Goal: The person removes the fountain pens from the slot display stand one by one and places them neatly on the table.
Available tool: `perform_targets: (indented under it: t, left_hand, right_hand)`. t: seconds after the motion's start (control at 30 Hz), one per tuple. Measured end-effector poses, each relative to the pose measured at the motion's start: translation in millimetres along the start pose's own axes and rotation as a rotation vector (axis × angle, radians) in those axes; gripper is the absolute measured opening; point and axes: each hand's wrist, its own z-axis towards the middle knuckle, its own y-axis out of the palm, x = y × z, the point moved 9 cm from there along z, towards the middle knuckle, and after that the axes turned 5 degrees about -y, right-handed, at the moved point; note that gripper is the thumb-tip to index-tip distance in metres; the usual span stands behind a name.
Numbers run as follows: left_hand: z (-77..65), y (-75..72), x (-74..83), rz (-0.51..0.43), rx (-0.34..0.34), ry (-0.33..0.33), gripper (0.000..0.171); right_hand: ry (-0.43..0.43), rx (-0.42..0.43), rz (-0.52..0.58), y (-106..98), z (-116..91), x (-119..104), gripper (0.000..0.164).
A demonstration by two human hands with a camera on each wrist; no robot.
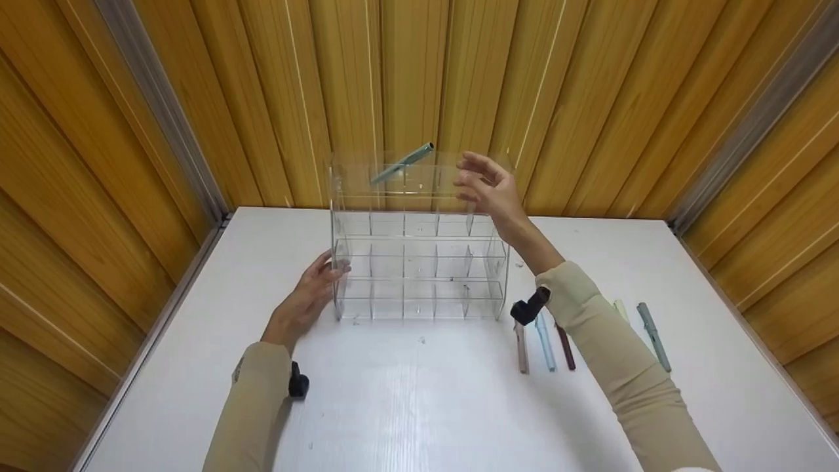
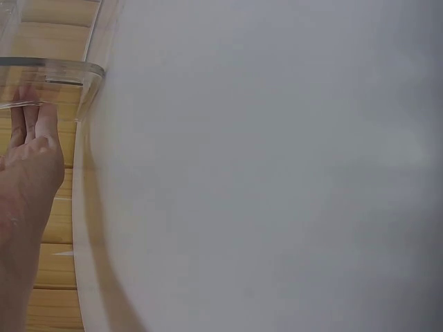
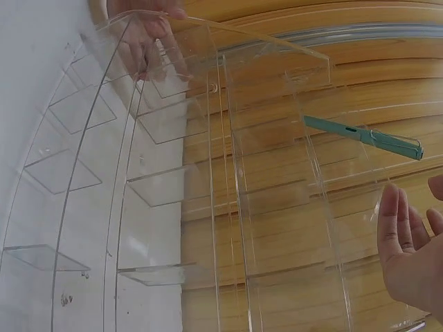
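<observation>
A clear acrylic pen rack (image 1: 419, 278) with tiers of small compartments stands upright on the white table. At its top a teal clip pen (image 1: 403, 162) lies slanted, its capped end raised toward the right. Just right of that pen is my right hand (image 1: 488, 187), fingers loosely bent and holding nothing. In the right wrist view a gap separates the pen (image 3: 363, 136) from the fingertips (image 3: 389, 197). My left hand (image 1: 311, 288) rests against the rack's left side, its fingers (image 2: 47, 123) fairly straight and partly seen through the clear plastic.
Several pens lie on the table right of the rack: a brownish one (image 1: 522, 347), a light blue one (image 1: 545, 344), a dark red one (image 1: 565, 347), a pale green one (image 1: 620, 308) partly behind the sleeve, and a grey-green one (image 1: 654, 336). Wood-patterned walls (image 1: 419, 78) enclose the table.
</observation>
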Motion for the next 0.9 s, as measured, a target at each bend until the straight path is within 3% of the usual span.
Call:
perform_targets:
  t: [0.4,0.67,0.9]
  left_hand:
    - [-1.0,1.9,-4.8,0.037,0.004,-0.012,0.08]
    - [-1.9,5.4,-3.5,0.028,-0.002,-0.002,0.08]
    - [0.7,12.8,-3.4,0.03,-0.027,0.007,0.08]
  right_hand:
    - [0.045,0.0,0.06,31,14,4,0.055]
    - [0.067,0.004,0.099,53,20,3,0.051]
    - [0.122,0.028,0.088,60,23,9,0.045]
